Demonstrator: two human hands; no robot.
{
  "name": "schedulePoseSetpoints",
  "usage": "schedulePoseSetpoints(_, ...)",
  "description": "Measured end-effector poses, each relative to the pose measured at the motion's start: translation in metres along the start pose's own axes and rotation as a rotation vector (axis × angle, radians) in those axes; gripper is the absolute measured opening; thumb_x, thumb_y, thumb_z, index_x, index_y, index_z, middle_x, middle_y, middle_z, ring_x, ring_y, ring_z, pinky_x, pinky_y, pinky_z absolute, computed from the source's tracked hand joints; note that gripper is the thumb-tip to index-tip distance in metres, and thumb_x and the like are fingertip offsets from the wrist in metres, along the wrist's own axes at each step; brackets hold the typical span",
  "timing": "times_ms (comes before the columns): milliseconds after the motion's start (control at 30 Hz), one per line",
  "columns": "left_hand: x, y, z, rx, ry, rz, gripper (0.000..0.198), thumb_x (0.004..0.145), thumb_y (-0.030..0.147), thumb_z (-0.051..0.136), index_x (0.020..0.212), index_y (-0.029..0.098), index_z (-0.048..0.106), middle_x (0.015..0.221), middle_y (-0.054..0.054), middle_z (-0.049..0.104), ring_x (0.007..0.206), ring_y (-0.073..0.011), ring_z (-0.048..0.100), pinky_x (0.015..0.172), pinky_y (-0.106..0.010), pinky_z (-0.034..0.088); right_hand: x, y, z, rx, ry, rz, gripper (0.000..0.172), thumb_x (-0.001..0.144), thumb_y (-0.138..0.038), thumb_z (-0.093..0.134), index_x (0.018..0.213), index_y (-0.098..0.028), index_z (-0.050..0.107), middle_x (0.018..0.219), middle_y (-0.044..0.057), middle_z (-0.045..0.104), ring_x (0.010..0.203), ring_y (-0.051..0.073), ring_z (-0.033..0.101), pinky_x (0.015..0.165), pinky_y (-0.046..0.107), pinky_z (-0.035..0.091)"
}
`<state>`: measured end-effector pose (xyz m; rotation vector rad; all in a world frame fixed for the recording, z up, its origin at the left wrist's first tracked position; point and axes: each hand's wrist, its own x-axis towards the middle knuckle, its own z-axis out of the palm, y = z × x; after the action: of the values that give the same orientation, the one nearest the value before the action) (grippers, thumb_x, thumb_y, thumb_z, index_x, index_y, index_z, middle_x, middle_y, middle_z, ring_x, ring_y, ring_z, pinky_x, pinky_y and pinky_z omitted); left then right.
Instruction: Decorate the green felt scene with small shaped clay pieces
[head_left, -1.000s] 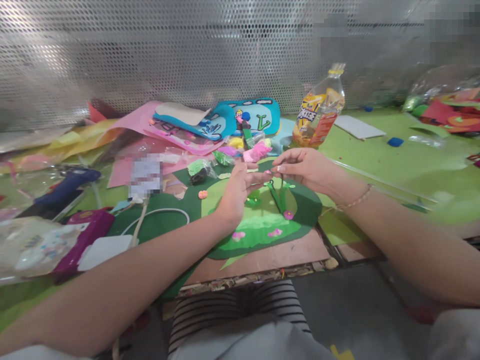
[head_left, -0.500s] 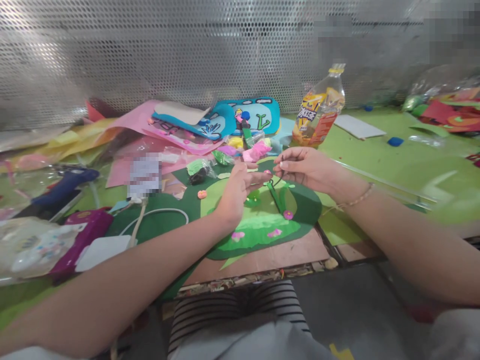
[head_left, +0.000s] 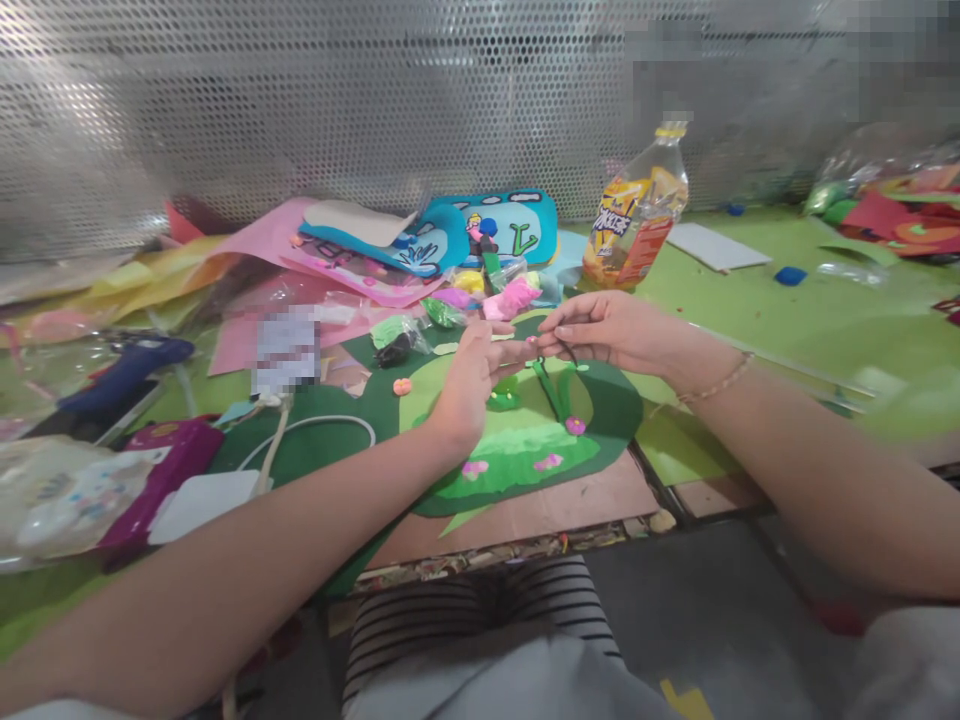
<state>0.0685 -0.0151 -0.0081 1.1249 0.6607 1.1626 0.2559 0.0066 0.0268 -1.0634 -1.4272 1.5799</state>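
A green layered craft picture (head_left: 517,455) with pink and purple flowers and raised green stems lies in front of me. Over its upper part, my right hand (head_left: 611,330) pinches a thin dark strand (head_left: 571,352) that curves down from the fingertips. My left hand (head_left: 480,375) hovers over the middle of the picture, its fingers stretched to the right and partly apart. The left fingertips come up to the right ones; whether they touch the strand's end I cannot tell. An orange flower (head_left: 403,386) sits on the dark green border to the left.
Bags of coloured clay (head_left: 514,297) lie behind the picture, before blue craft pictures (head_left: 517,230). A plastic bottle (head_left: 637,215) stands behind my right hand. To the left are a purple object (head_left: 161,480), a white cable (head_left: 322,420) and a blue-handled tool (head_left: 135,365).
My right hand has moved slightly left with the dark strand, bringing its fingertips closer to the left ones. My left hand has hardly moved.
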Motion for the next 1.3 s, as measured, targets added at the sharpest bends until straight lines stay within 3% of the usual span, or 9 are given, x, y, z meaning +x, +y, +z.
schedulePoseSetpoints(267, 0.000, 0.001, 0.002, 0.006, 0.019, 0.025, 0.022, 0.087, 0.041, 0.036, 0.088, 0.020, 0.043, 0.080, -0.003, 0.069, 0.089, -0.0177, 0.064, 0.091, -0.037, 0.042, 0.006, 0.008, -0.004, -0.178, 0.045, -0.073, 0.018, 0.062, -0.023, 0.077, 0.073, -0.015, 0.066, 0.069, 0.001, 0.068, 0.064, 0.009, 0.063, 0.061, 0.020, 0.053)
schedulePoseSetpoints(600, -0.005, 0.002, 0.004, 0.061, -0.002, 0.104, 0.031, 0.085, 0.052, 0.038, 0.088, 0.022, 0.045, 0.081, -0.003, 0.068, 0.088, -0.0192, 0.064, 0.087, -0.036, 0.044, 0.005, 0.008, -0.001, -0.248, 0.007, -0.034, 0.014, 0.063, -0.023, 0.075, 0.073, -0.017, 0.066, 0.067, 0.001, 0.068, 0.062, 0.010, 0.064, 0.058, 0.022, 0.054)
schedulePoseSetpoints(900, -0.001, -0.001, 0.000, 0.043, -0.031, 0.109, 0.032, 0.086, 0.052, 0.037, 0.089, 0.022, 0.046, 0.083, -0.005, 0.068, 0.092, -0.0209, 0.063, 0.088, -0.040, 0.044, 0.005, 0.009, 0.002, -0.328, -0.038, -0.001, 0.010, 0.062, -0.021, 0.074, 0.071, -0.022, 0.069, 0.066, 0.000, 0.069, 0.061, 0.012, 0.063, 0.055, 0.024, 0.052)
schedulePoseSetpoints(1300, -0.001, -0.003, 0.000, 0.071, -0.054, 0.135, 0.028, 0.088, 0.046, 0.034, 0.091, 0.020, 0.044, 0.083, -0.005, 0.068, 0.086, -0.0185, 0.064, 0.086, -0.037, 0.046, 0.004, 0.006, 0.006, -0.376, -0.047, 0.072, 0.012, 0.062, -0.020, 0.073, 0.071, -0.020, 0.065, 0.065, -0.002, 0.066, 0.062, 0.009, 0.061, 0.058, 0.020, 0.050)
